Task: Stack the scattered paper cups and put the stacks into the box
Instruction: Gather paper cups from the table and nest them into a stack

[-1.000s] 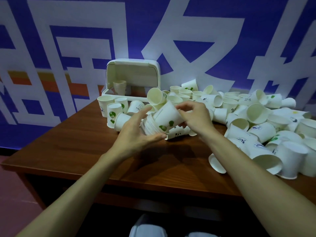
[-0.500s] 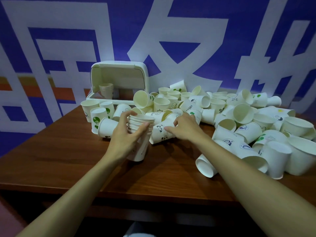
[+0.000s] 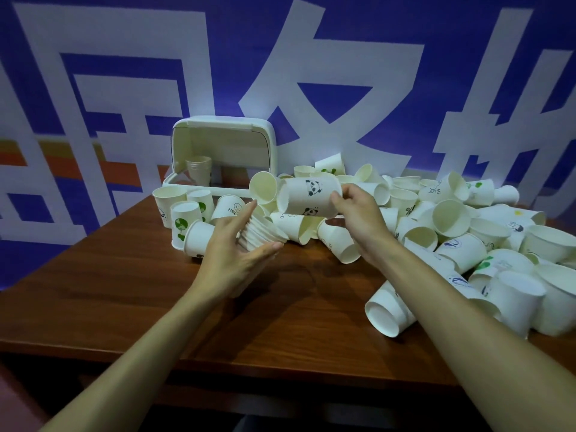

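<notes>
The right grip [image 3: 358,219] pinches the panda cup [image 3: 307,201] just above the stack [image 3: 261,236] clutched in the left grip [image 3: 237,257].

A blue wall [image 3: 452,42] fills the back, covered in huge white characters [image 3: 343,63], with an orange stripe [image 3: 71,166] low on its left side. In front stands a dark brown wooden counter [image 3: 124,291] with a glossy top. The light is dim and bluish, and a strip of reddish floor [image 3: 15,400] shows at the lower left
</notes>
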Available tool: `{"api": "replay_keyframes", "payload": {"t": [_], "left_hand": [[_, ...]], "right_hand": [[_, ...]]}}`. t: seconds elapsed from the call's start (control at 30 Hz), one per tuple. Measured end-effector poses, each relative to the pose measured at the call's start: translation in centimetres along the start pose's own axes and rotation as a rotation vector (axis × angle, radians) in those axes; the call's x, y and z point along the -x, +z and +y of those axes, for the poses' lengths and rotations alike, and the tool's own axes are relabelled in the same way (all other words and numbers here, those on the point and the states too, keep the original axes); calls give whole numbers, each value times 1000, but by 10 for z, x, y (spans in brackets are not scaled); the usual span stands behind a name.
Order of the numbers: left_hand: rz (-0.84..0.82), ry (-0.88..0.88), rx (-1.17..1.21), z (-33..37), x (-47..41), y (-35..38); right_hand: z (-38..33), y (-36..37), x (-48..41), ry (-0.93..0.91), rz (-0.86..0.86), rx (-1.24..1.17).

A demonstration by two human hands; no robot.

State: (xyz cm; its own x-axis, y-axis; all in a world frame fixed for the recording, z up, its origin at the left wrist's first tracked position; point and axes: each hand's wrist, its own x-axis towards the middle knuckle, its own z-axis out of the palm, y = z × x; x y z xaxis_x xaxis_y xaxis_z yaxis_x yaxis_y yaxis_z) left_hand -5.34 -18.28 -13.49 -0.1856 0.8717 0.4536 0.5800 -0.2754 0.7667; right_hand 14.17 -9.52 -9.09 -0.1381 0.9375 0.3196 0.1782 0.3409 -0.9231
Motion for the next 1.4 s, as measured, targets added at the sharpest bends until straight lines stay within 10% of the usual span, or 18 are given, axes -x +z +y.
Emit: {"api": "replay_keyframes", "payload": {"t": [0.5, 0.8, 1.07, 1.4], "left_hand": [[-48, 79, -18, 26, 14, 26], [-10, 41, -7, 47, 16, 56], [-40, 132, 81, 65, 13, 81], [-77, 100, 78, 56, -1, 74]], "right_hand": [[-23, -5, 27, -355, -551, 537], [-16, -90, 41, -210, -291, 795], [5, -136, 63, 69, -568, 1125], [13, -124, 40, -161, 65, 532]]}}
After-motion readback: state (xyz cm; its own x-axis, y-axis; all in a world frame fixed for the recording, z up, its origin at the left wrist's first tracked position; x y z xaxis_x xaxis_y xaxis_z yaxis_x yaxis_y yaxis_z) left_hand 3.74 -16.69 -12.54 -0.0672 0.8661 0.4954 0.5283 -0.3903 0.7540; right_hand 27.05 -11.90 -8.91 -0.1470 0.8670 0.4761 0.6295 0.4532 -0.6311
